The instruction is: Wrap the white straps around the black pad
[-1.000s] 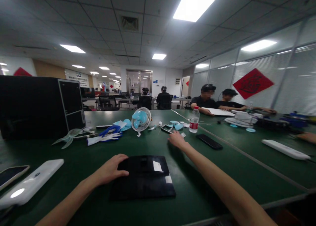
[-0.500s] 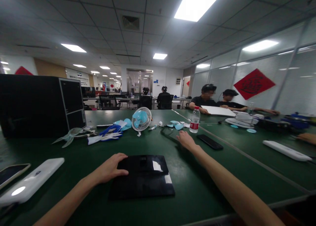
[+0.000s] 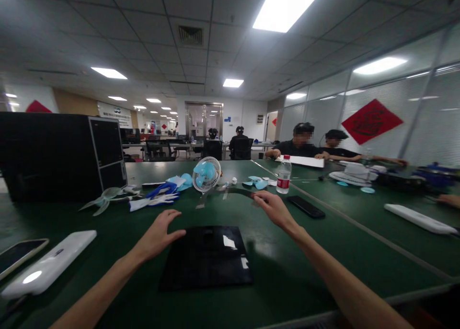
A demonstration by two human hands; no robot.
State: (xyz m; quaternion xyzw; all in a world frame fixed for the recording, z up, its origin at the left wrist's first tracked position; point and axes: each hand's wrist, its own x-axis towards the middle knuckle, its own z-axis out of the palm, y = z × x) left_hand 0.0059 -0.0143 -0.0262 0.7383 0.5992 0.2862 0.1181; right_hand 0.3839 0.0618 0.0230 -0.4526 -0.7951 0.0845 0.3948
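Note:
A glossy black rectangular panel point(image 3: 206, 264) lies flat on the green table in front of me. My left hand point(image 3: 163, 230) is just off its upper left corner, thumb and fingers apart, holding nothing. Further forward, my right hand point(image 3: 271, 206) pinches the end of a thin, dark, curved strip point(image 3: 239, 191). The strip bows leftward toward the small fan; motion blurs its far part, and I cannot tell its exact kind. The white fan point(image 3: 206, 174) with blue blades stands just beyond the strip.
A black computer case point(image 3: 46, 156) stands at left, with blue-and-white gloves point(image 3: 158, 197) beside it. A water bottle point(image 3: 283, 175) and a black phone point(image 3: 306, 206) are to the right. White power strips point(image 3: 50, 262) and another phone point(image 3: 21, 257) lie nearby. Two people sit across the table.
My left hand has let go of the black panel and risen slightly. My right hand has come back toward me with the strip, which now arcs further left. A person opposite tilted a white board.

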